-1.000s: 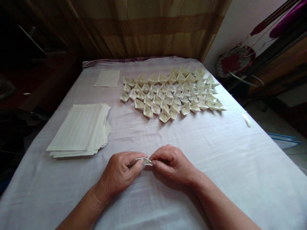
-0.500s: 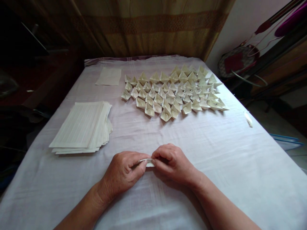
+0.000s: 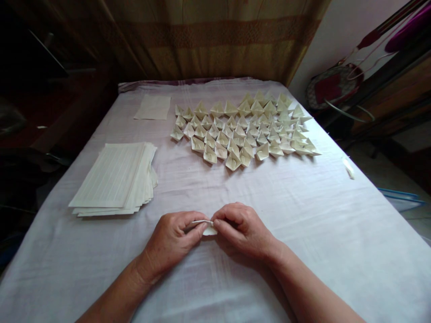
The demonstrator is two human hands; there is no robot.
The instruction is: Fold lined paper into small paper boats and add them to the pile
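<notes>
Between both hands, near the front of the cloth-covered surface, is a small folded piece of white paper [image 3: 210, 231]. My left hand [image 3: 175, 235] is closed, pinching the paper's left part between thumb and fingers. From the other side my right hand [image 3: 240, 229] is closed on its right end, fingertips pressed together. Most of the paper is hidden by the fingers, so its full shape cannot be told. Beyond the hands stand several rows of folded paper boats [image 3: 233, 159], pale cream, with pointed peaks.
A stack of lined paper sheets [image 3: 107, 177] lies to the left. One single sheet [image 3: 153, 107] lies behind it. A small white object [image 3: 349, 168] rests by the right edge of the white cloth [image 3: 188, 287]. A curtain [image 3: 208, 36] hangs behind the far edge.
The folded paper has shifted slightly between the fingers; its upper edge now bends and its lower part looks more rounded. Both hands stay in nearly the same place.
</notes>
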